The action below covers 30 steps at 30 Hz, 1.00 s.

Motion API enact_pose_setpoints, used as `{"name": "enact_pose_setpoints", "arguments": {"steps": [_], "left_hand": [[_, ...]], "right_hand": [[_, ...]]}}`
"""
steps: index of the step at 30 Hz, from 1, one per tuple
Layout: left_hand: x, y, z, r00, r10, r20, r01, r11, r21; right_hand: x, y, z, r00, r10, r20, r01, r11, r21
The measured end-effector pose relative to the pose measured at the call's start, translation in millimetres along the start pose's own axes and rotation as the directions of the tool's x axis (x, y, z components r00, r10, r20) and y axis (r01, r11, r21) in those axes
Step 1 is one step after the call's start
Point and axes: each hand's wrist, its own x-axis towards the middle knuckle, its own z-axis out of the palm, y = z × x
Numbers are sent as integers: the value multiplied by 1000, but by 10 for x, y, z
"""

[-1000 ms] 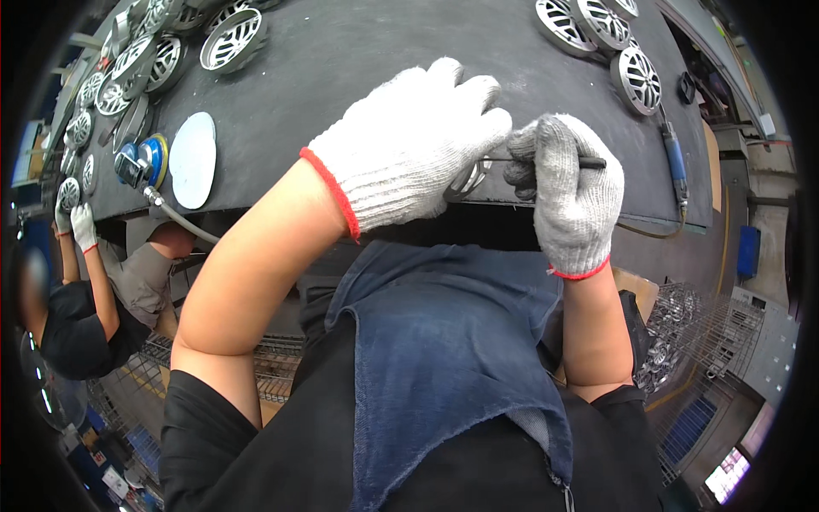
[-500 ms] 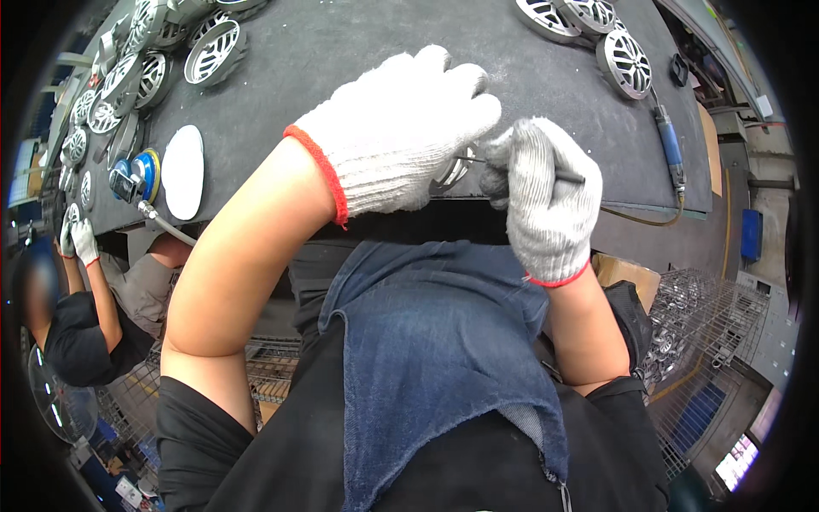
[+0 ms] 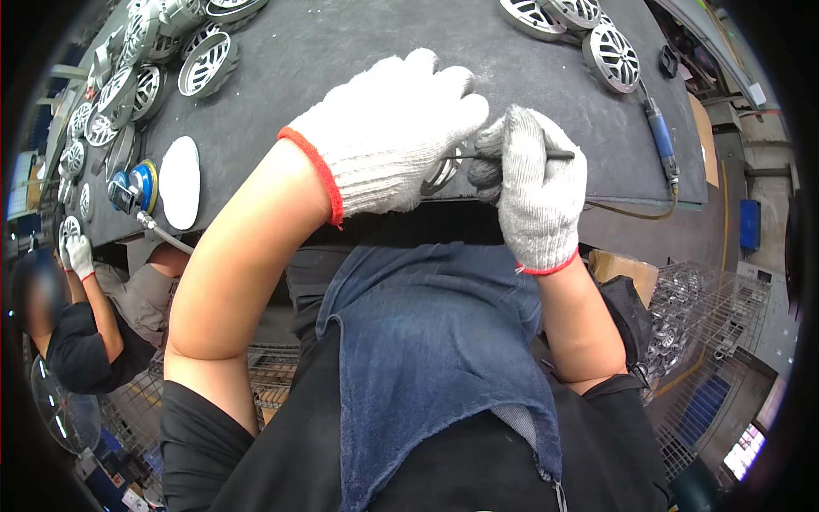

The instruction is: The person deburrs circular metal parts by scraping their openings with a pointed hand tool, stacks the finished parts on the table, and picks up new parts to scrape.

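My left hand (image 3: 388, 132), in a white knit glove with a red cuff, is closed over a round slotted metal part (image 3: 444, 174) at the table's near edge. Most of that part is hidden beneath the glove. In its own white glove, smudged grey at the fingers, my right hand (image 3: 539, 192) pinches a thin dark rod-shaped tool, perhaps a slim file (image 3: 560, 155). The rod's thin end points left to the metal part, and its thicker end sticks out past the right fingers. Whether the tip touches the metal cannot be made out.
Slotted round metal parts (image 3: 207, 65) pile up at the far left, with several more (image 3: 612, 58) at the far right. A white oval pad (image 3: 180, 183) lies beside a blue sander (image 3: 134, 185). A blue hand grinder (image 3: 660, 136) rests rightward. Another person (image 3: 78, 320) works at left.
Both hands sit slightly further left in view, and the right one is a little higher. The rod appears more level. Both grips stay the same.
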Motion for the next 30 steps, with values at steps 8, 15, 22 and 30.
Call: {"name": "enact_pose_setpoints", "arguments": {"steps": [8,15,22,30], "left_hand": [[88,41,-5,1000,-8,28,7,1000,10],[76,-8,7,999,-1,48,4,998,-62],[97,1,-41,998,-15,56,15,1000,2],[85,23,-34,994,-55,95,54,998,10]], "right_hand": [[-7,34,34,996,55,72,-54,998,-12],[-86,135,102,998,7,60,-6,1000,-25],[-105,60,40,985,17,172,1,994,-107],[-132,-72,-52,973,140,182,-117,984,-131]]}}
